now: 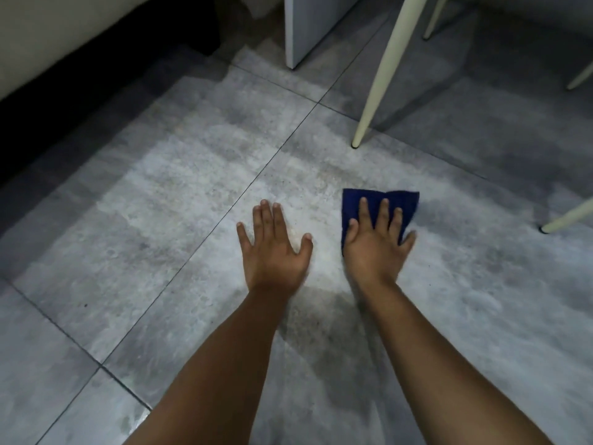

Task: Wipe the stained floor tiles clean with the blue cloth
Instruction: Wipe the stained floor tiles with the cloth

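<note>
So I'm down low with both arms stretched out in front of me. My right hand (377, 244) is flat on the blue cloth (380, 210), palm down, fingers fanned out across it and pressing it onto the floor tiles (179, 194), not gripping or bunching it at all. The cloth looks folded into a smallish patch; the far edge and both top corners poke out past my fingertips, and the rest is hidden under my palm. It's sitting on the tile to the right of the dark grout line (256, 184) that runs diagonally across the floor. My left hand (274, 248) is bare, also palm down with the fingers spread, flat on the same tile just beside the right one, holding nothing. The tiles are grey and mottled, with a paler, chalky-looking patch around and beyond my hands and some small dark specks, and a darker smear near my forearms; part of that could be my own shadow, honestly can't tell. Up ahead of the cloth a cream chair leg (382, 78) comes down to the floor with a little dark foot, another cream leg (568, 216) pokes in from the right edge near the cloth, and a grey panel (308, 27) stands at the top.
</note>
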### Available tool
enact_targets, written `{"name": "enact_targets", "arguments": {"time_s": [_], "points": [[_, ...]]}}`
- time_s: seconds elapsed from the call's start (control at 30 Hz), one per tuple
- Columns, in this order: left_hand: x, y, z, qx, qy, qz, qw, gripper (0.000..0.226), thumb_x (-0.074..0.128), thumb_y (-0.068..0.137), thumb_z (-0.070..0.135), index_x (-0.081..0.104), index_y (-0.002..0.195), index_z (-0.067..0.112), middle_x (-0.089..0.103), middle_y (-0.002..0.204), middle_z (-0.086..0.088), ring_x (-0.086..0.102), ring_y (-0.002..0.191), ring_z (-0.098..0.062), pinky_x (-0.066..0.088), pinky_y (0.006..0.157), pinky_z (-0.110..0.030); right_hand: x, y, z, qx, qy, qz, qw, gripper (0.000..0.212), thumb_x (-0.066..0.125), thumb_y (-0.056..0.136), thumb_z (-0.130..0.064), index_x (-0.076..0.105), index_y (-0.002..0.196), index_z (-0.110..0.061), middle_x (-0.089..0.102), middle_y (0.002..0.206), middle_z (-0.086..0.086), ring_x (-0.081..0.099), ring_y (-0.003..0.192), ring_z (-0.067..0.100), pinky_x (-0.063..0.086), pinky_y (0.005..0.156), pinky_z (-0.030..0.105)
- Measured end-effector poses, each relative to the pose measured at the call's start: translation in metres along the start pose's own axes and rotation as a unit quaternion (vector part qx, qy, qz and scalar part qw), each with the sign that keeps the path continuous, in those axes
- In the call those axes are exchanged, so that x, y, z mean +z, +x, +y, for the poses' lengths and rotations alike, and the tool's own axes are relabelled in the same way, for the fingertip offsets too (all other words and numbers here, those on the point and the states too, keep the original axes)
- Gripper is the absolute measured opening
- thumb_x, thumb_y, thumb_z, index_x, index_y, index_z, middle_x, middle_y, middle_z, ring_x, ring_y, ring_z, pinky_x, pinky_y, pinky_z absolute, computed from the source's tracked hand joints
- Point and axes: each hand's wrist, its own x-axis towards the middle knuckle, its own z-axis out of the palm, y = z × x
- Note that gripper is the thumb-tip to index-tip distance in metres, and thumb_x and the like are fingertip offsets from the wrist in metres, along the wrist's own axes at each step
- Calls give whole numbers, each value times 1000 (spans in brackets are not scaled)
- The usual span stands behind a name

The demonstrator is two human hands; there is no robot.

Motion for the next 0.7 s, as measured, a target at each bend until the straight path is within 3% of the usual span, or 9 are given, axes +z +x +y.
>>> {"name": "enact_targets", "arguments": {"time_s": [0.1, 0.27, 0.5, 0.7], "points": [[2, -1, -1, 0, -1, -3, 1000, 83, 18, 90, 63, 6, 154, 11, 0, 163, -8, -7, 149, -18, -9, 118, -48, -9, 39, 15, -32, -15, -1, 999, 52, 14, 99, -47, 14, 151, -38, 8, 161, -1, 1, 147, 23, 0, 113, 62], [3, 0, -1, -1, -4, 0, 1000, 85, 16, 90, 64, 7, 154, 11, 1, 163, -9, -5, 149, -19, -12, 118, -47, -4, 17, 34, 116, 5, 39, 992, 54, 13, 99, -46, 15, 151, -35, 8, 161, 4, 1, 147, 27, -4, 111, 63], [2, 1, -2, 1, 2, -12, 1000, 84, 10, 90, 66, 2, 155, 13, -4, 163, -7, -9, 149, -17, -10, 118, -47, -24, 92, 6, 34, 11, -30, 999, 52, 11, 100, -44, 4, 152, -37, -1, 162, 0, -4, 147, 25, -1, 113, 60], [0, 0, 0, -5, 15, -28, 999, 85, 7, 88, 66, -1, 154, 12, -6, 162, -8, -11, 149, -18, -11, 118, -48, -35, 99, 72, 198, 16, -6, 980, 54, 9, 100, -46, 4, 152, -36, -2, 162, 0, -4, 147, 26, -3, 111, 64]]}}
